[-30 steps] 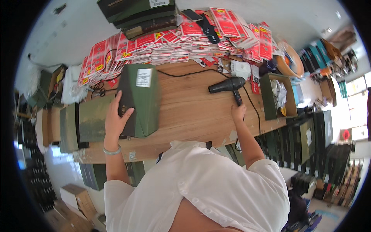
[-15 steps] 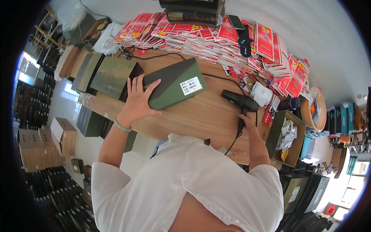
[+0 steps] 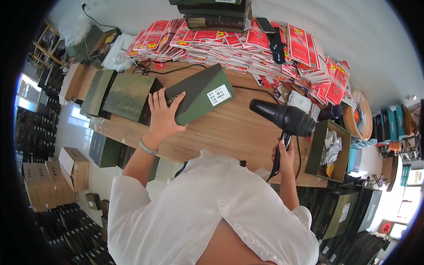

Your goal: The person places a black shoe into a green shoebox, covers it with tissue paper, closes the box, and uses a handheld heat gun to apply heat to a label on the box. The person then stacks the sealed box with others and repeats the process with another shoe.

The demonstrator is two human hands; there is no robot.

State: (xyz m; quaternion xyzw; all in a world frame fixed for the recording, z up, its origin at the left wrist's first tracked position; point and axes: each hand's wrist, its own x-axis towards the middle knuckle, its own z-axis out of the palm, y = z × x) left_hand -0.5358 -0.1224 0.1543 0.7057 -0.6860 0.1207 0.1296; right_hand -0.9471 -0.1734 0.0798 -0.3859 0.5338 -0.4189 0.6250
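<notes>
A black hair dryer [image 3: 282, 118] is raised over the right part of the table, nozzle toward the left. My right hand [image 3: 286, 154] is closed round its handle. My left hand [image 3: 165, 115] grips the left end of a green and dark grey shoebox [image 3: 201, 97], fingers on the dark side and thumb apart. The box lies at a slant, and a white label [image 3: 219, 95] shows on its right end. Just left of that hand stand two more green boxes, the nearer one [image 3: 132, 96] beside my fingers.
Red and white printed cards [image 3: 212, 48] lie heaped along the wall, with a phone [image 3: 265, 25] on top. On the right sits an open green box [image 3: 329, 170] holding crumpled plastic. A black cord [image 3: 256, 89] crosses the wooden table [image 3: 225, 137]. Cartons [image 3: 75, 168] stand on the floor at left.
My right hand has lifted the hair dryer from low over the table, bringing it nearer to me. The shoebox has shifted slightly under my left hand, which keeps its grip.
</notes>
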